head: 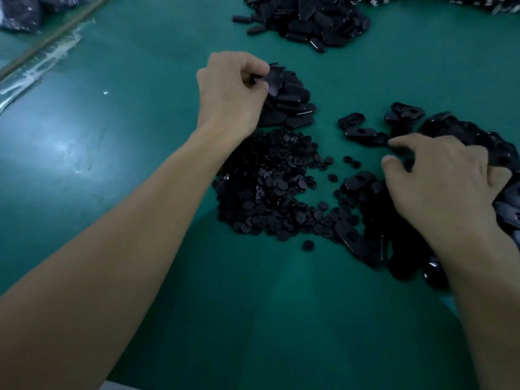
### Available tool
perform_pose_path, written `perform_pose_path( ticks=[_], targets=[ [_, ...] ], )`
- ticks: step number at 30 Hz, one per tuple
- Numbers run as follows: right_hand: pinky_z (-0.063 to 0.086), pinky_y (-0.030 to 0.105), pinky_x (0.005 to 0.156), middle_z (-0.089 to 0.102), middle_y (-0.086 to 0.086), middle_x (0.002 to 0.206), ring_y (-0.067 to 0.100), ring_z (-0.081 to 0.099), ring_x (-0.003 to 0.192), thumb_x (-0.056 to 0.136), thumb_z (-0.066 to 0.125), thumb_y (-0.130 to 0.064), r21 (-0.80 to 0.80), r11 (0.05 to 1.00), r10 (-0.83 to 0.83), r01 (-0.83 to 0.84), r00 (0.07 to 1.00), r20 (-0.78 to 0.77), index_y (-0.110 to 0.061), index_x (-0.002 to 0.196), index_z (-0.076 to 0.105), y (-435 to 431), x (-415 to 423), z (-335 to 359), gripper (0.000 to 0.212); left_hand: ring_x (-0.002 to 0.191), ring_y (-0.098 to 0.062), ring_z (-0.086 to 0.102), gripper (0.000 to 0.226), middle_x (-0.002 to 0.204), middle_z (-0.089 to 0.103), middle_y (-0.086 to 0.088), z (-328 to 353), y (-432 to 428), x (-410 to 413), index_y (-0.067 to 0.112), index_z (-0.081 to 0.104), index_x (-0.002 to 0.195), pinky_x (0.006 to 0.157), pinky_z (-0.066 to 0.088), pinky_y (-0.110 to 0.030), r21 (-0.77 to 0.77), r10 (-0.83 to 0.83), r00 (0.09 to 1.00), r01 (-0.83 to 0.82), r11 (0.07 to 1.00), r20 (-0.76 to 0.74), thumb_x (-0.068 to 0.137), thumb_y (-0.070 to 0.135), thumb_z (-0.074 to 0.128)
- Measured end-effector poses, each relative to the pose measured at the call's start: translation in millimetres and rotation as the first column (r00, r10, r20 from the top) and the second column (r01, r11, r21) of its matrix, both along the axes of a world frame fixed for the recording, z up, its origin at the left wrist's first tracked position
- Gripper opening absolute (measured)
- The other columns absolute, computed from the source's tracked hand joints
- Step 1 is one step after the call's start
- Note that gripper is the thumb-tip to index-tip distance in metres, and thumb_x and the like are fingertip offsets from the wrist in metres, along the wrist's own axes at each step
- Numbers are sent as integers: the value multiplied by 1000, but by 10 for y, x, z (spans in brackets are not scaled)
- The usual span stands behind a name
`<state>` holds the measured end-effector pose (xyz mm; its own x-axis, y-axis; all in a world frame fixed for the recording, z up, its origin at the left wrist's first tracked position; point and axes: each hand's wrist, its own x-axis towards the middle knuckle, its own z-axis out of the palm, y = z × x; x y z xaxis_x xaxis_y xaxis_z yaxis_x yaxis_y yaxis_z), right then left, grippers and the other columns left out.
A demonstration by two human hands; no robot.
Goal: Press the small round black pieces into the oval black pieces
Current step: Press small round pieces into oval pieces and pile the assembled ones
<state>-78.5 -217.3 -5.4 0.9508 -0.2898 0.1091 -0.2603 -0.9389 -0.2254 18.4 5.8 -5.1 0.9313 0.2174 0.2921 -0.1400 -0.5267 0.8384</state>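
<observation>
Green worktop [112,164]: left hand [228,94] pinched one oval piece [274,80], long axis roughly vertical in frame; right hand [439,187] lay open.

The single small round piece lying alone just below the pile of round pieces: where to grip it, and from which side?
Pinch the lone small round piece across its rim, thumb and forefinger coming straight down from above. It lies flat on the green mat, apart from the pile of round pieces, with bare mat all round, so opposite edges look reachable.
</observation>
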Motion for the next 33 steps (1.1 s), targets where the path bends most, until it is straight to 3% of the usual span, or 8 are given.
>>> perform_pose_path(
  ticks=[6,12,18,21,24,28,31,33],
  targets=[
    [33,48,93,69,10,109,43,50,115,99,57,-31,26,1000,2,-5,995,105,-27,113,71,-1,0,11,21,75,1,60,22,78,60,20,-73,-24,128,17,77,111,79,48,-4,117,13,999,-8,993,-46,92,10,68],
    [46,57,99,73,11,103,39,63,104,97,62,-17,123,991,30,-51,986,166,-15,103,76,10,16,67,16,108,-25,66,24,112,70,-2,-82,-50,161,17,75,116,99,54,-36,208,22,998,-11,978,-50,94,12,66],
    [44,46,99,69,2,91,31,61,102,92,64,-12,211,977,-30,-13,980,199,-19,96,74,71,15,94,13,119,-22,61,32,128,66,-3,-104,-35,168,20,70,127,106,47,-34,299,16,997,8,954,-78,96,25,67],
    [46,53,96,57,-8,82,22,50,91,91,65,-12,260,966,-60,1,974,218,-20,95,62,97,2,103,10,120,-17,59,36,130,62,-2,-63,-36,130,23,67,130,106,47,-32,286,-16,997,38,958,-80,94,29,69],
    [44,55,96,52,-14,77,20,48,90,89,63,-10,265,964,-54,-6,974,218,-21,98,54,102,2,99,17,113,-11,60,22,118,66,3,25,-81,38,23,72,115,99,51,-27,254,-57,998,64,965,-33,93,24,68],
    [44,55,100,64,-7,90,28,57,102,90,61,-13,262,965,-53,-1,979,199,-18,117,62,90,5,74,28,73,14,59,9,83,65,20,118,-202,-191,27,72,89,68,45,-4,150,-148,989,149,977,-12,91,18,70],
    [43,50,104,71,0,102,32,61,108,92,60,-17,209,977,-16,-40,966,257,-18,118,70,55,30,60,28,67,12,61,8,73,67,18,152,-281,-348,26,73,84,64,44,-4,113,-251,968,252,961,-29,90,22,72],
    [39,35,101,69,-2,97,25,62,101,92,61,-18,206,972,36,-114,936,349,-18,112,72,63,30,58,24,66,7,64,10,72,70,15,167,-310,-436,24,76,85,63,48,-7,99,-287,958,288,952,-25,92,29,72]
  ],
)
